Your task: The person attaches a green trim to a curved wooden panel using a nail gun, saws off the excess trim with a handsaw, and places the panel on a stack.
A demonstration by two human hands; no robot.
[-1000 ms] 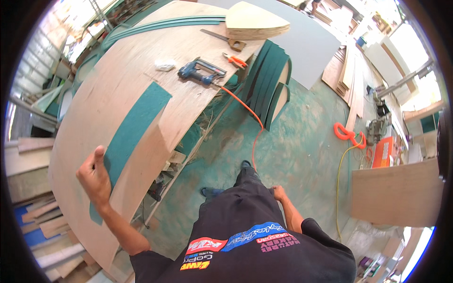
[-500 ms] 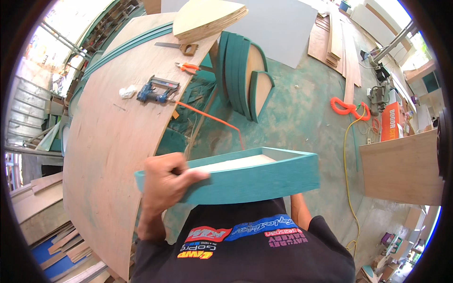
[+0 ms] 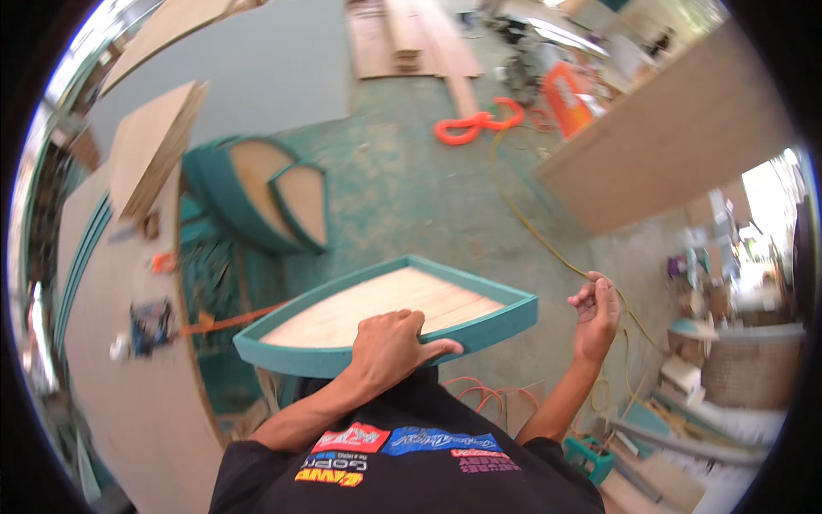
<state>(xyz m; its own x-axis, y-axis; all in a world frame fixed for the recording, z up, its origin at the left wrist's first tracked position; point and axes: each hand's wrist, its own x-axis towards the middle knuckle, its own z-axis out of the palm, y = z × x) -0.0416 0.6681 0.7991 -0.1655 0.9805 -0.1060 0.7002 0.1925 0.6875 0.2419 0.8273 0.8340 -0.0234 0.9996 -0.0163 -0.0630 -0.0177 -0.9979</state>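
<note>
A boat-shaped wooden tray with teal walls (image 3: 492, 324) and a bare pale-wood bottom is held in front of my body, its inside facing up. My left hand (image 3: 390, 347) grips the middle of its near wall, fingers over the edge on the inside and thumb along the outside. Off to the right, clear of the tray, is my right hand (image 3: 597, 313), raised with loosely curled fingers apart and nothing visible in them. The tray's underside is hidden.
On the wooden worktable (image 3: 103, 283) at left lie a blue nail gun (image 3: 150, 328), orange-handled pliers (image 3: 161, 262) and stacked pointed boards (image 3: 154, 146). Similar teal trays (image 3: 244, 193) stand beyond. An orange coiled hose (image 3: 462, 130), yellow cable (image 3: 518, 214) and large plywood panel (image 3: 659, 128) lie right.
My view has turned right. The tray has tipped so its inside shows more. My left hand now sits mid-wall, and my right hand, formerly mostly hidden behind the tray, is out to the right.
</note>
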